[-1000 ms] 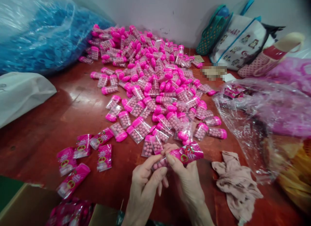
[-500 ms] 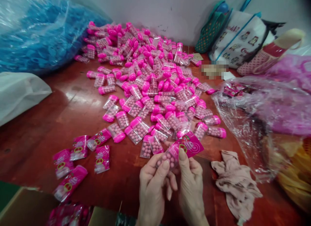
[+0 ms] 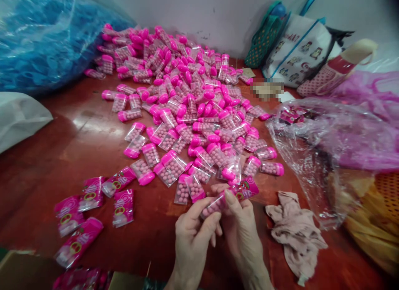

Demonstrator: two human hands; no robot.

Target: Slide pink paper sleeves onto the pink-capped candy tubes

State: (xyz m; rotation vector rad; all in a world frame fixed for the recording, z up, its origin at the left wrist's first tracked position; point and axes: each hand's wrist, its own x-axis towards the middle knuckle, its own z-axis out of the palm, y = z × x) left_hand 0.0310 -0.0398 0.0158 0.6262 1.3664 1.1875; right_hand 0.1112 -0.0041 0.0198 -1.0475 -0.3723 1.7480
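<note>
A clear candy container (image 3: 214, 206) with pink balls sits between my two hands near the table's front. My left hand (image 3: 195, 229) pinches its lower end with thumb and fingers. My right hand (image 3: 240, 219) grips a printed pink sleeve (image 3: 246, 188) at the container's other end, thumb on top. How far the sleeve covers the container is hidden by my fingers. Beyond my hands lies a big heap of pink-capped containers (image 3: 174, 98). Several containers in printed sleeves (image 3: 123, 206) lie to the left.
A bag of blue pieces (image 3: 46, 40) stands back left, a white bag (image 3: 18, 119) below it. Printed packs (image 3: 81, 279) fill a box at the bottom left. On the right are a crumpled cloth (image 3: 297, 236), clear plastic (image 3: 299, 157) and a white bag with drawings (image 3: 296, 53).
The held container and sleeve have been tilted, and the sleeve now appears narrower. My fingers have shifted around them. The whole view has moved slightly, with the table items further left.
</note>
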